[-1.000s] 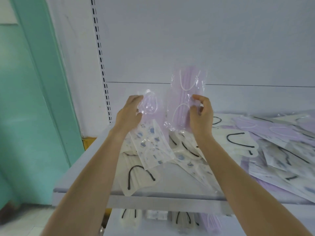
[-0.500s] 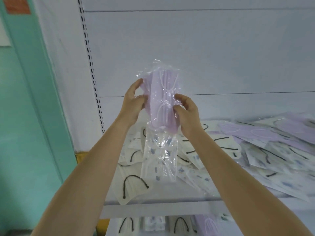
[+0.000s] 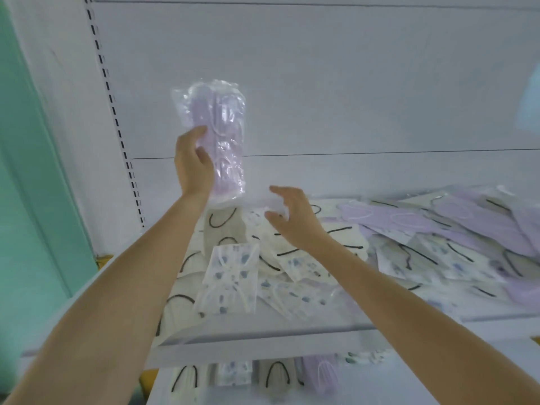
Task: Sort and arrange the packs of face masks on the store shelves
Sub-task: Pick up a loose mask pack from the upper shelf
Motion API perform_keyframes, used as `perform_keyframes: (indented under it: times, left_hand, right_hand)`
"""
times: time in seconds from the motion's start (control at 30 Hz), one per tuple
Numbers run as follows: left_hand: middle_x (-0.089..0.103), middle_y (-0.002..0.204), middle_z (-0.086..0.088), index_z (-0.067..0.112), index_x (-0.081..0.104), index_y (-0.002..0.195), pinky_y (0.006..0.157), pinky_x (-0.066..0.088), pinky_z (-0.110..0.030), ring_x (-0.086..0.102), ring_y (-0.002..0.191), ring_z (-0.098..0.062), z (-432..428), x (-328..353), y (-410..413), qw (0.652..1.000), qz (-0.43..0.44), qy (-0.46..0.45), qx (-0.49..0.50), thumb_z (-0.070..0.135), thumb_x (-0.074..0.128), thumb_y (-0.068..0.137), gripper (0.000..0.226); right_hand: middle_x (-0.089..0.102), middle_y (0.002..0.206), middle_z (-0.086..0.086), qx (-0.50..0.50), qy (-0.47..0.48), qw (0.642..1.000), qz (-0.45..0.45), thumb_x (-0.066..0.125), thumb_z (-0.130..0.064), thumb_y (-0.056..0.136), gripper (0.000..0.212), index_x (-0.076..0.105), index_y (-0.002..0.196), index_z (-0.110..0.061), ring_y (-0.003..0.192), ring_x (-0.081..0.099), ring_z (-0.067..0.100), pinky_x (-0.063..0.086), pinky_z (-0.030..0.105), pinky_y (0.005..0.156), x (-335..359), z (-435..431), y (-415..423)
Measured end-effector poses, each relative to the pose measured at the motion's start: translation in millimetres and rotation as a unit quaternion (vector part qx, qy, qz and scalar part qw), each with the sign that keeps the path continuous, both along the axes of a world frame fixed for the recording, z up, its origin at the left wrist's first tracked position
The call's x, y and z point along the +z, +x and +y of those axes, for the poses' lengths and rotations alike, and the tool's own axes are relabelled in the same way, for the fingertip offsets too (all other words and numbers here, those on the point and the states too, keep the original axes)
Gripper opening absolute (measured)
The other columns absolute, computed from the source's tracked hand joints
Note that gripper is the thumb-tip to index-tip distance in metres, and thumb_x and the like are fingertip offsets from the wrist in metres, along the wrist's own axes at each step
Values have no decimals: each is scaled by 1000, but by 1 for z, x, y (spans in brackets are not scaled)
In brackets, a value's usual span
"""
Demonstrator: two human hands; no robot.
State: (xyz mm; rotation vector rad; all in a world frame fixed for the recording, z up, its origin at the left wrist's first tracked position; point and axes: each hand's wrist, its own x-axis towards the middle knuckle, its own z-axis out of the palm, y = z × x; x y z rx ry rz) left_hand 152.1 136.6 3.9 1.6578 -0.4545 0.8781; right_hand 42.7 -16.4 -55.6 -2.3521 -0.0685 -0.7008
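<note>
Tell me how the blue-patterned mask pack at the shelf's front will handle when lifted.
The blue-patterned mask pack looks thin and flat in clear film, so probably light and floppy, sagging if held by one end. The glossy film may be slippery; lying over other packs, it would likely slide, not tip, when pushed.

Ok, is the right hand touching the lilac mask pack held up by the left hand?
Apart. The head view shows bare back panel between the right hand and the lilac mask pack; only the left hand grips it.
</note>
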Motion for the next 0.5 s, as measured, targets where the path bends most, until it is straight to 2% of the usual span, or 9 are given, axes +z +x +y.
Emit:
perform_keyframes:
  times: [0.07, 0.13, 0.2, 0.27, 0.3, 0.37, 0.43, 0.5]
  left_hand:
    - [50, 132, -4, 7, 52, 128, 106, 35, -18, 46, 123, -12, 0, 3, 0, 999, 9, -45, 18, -8, 33, 92, 44]
    - [52, 132, -1, 10, 54, 126, 101, 40, -18, 48, 118, -7, -7, 6, -6, 995, 32, -90, -16, -8, 35, 89, 45]
    - [54, 130, 2, 14, 58, 121, 82, 46, -11, 56, 98, 1, -22, 5, -19, 987, 78, -114, -84, -9, 36, 85, 48]
    - [55, 126, 3, 15, 60, 116, 63, 44, -5, 57, 71, 13, -41, -6, -35, 976, 125, -100, -145, -10, 39, 85, 45]
    - [56, 126, 1, 15, 61, 116, 60, 44, -4, 57, 69, 15, -51, -15, -42, 971, 146, -85, -167, -10, 41, 86, 44]
    - [56, 129, -4, 12, 61, 119, 64, 45, -3, 57, 89, 7, -72, -31, -56, 964, 185, -46, -187, -10, 43, 86, 43]
    - [55, 131, -3, 10, 60, 122, 78, 41, -5, 49, 109, -4, -91, -44, -68, 959, 212, -6, -186, -10, 41, 86, 46]
    - [53, 130, 0, 11, 57, 125, 81, 38, -9, 47, 113, -6, -110, -55, -80, 951, 240, 13, -193, -8, 41, 87, 45]
  right_hand:
    - [31, 146, 3, 42, -154, 982, 105, 53, -36, 93, 40, 53, 131, -24, 136, 24, 23, 16, 32, 113, -23, 1, -15]
    - [36, 145, 1, 69, -225, 956, 175, 49, -46, 91, 39, 60, 123, -26, 137, 23, 21, 15, 37, 115, -36, -4, -20]
    - [55, 127, 2, 66, -163, 974, 142, 46, -47, 85, 45, 66, 114, -19, 123, 44, 21, 31, 35, 107, -32, -22, -21]
    - [60, 121, 3, 10, -83, 990, 117, 49, -30, 89, 34, 66, 113, -14, 117, 52, 22, 35, 27, 98, -18, -55, -23]
    - [60, 124, 4, -36, -69, 991, 113, 49, -20, 92, 29, 64, 116, -13, 117, 52, 22, 34, 25, 95, -12, -77, -26]
    - [58, 127, 7, -129, -71, 983, 110, 46, -9, 92, 33, 59, 122, -11, 118, 51, 25, 36, 26, 94, -6, -130, -30]
    - [51, 134, 13, -191, -105, 967, 133, 46, -7, 90, 41, 48, 132, -9, 122, 47, 29, 35, 31, 97, -3, -175, -34]
    - [38, 145, 16, -211, -157, 940, 218, 49, -12, 92, 52, 33, 141, -7, 131, 38, 31, 32, 34, 105, -3, -208, -40]
